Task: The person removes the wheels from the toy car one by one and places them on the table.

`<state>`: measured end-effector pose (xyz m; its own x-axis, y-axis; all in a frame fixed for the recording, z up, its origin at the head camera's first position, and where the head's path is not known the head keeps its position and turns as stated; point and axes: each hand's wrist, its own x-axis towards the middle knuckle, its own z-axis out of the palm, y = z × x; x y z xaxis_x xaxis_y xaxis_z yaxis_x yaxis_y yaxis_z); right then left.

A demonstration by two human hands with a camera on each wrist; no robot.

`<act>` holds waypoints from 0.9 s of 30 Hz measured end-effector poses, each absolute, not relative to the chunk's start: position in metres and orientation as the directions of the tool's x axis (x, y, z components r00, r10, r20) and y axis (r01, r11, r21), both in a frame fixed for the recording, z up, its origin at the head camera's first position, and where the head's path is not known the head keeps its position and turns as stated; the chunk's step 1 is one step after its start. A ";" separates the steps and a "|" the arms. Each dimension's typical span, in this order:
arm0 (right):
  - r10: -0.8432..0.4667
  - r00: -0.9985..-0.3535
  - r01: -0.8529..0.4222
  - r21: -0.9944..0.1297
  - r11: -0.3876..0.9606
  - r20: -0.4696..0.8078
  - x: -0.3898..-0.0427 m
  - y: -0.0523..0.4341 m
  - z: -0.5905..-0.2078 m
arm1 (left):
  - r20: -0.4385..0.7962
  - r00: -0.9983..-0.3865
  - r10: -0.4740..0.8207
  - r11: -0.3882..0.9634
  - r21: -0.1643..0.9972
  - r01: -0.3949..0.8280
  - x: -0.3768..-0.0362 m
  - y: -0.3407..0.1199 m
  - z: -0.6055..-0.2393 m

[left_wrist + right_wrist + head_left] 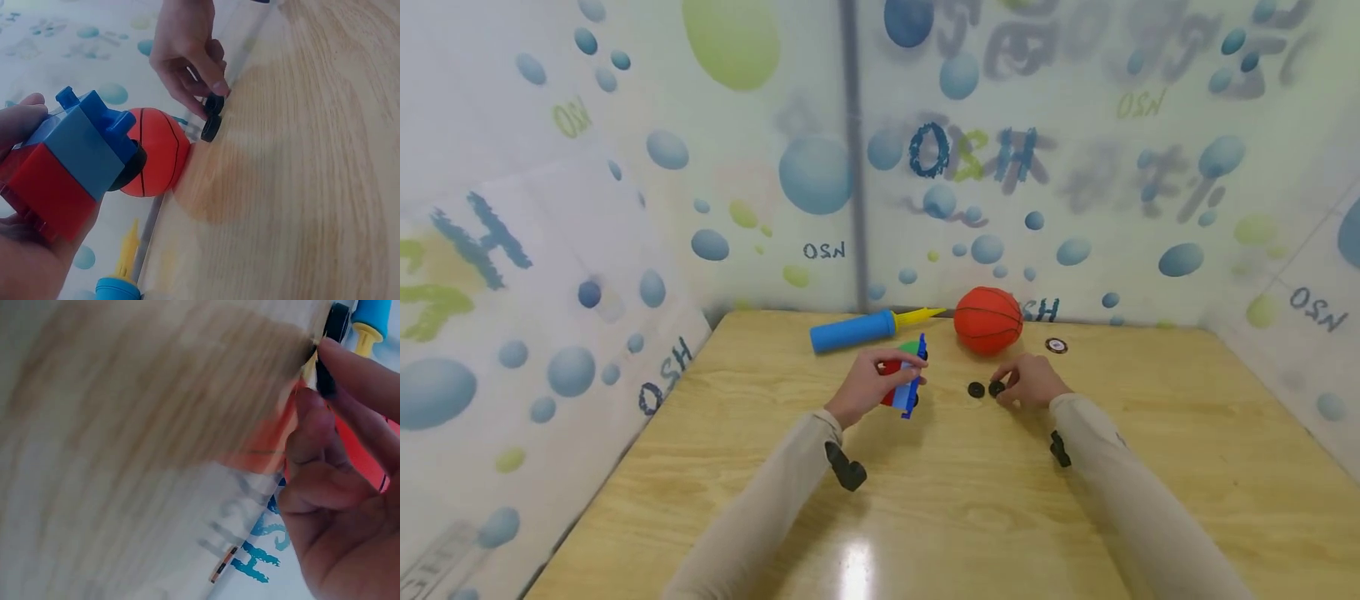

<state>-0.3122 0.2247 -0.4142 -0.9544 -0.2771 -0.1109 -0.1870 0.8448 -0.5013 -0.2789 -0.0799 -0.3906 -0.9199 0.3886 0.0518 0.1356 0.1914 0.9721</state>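
Observation:
In my left hand [868, 385] is a toy car of building blocks [903, 397], gripped by the body. It has red, light blue and green blocks on a dark blue base, turned on its side above the table. A black wheel [130, 167] shows on its base in the left wrist view. My right hand [1033, 382] is low at the tabletop, its thumb and fingers pinching a small black wheel [996, 388]. Just left of it a second loose black wheel [975, 390] lies on the table. The right fingertips partly cover the pinched wheel.
A red ball with black basketball lines [988, 321] sits near the back wall. To its left lies a blue hand pump [853, 332] with a yellow nozzle. A round chip [1056, 345] lies right of the ball. Patterned walls border the wooden table [925, 517].

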 end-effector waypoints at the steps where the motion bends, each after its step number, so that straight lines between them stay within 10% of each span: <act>1: -0.276 -0.954 -0.183 -0.500 0.847 -0.118 -0.314 0.225 -0.414 | 0.060 -0.919 0.390 0.193 0.970 0.145 -0.279 -0.080 -0.389; 27: -0.313 -0.943 -0.220 -0.501 0.837 -0.110 -0.301 0.228 -0.407 | 0.037 -0.898 0.439 0.207 0.968 0.141 -0.283 -0.074 -0.390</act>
<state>-0.3006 0.2283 -0.4071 -0.9433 -0.3133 -0.1096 -0.2199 0.8371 -0.5010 -0.2833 -0.0737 -0.3904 -0.8976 0.4392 0.0372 0.1414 0.2069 0.9681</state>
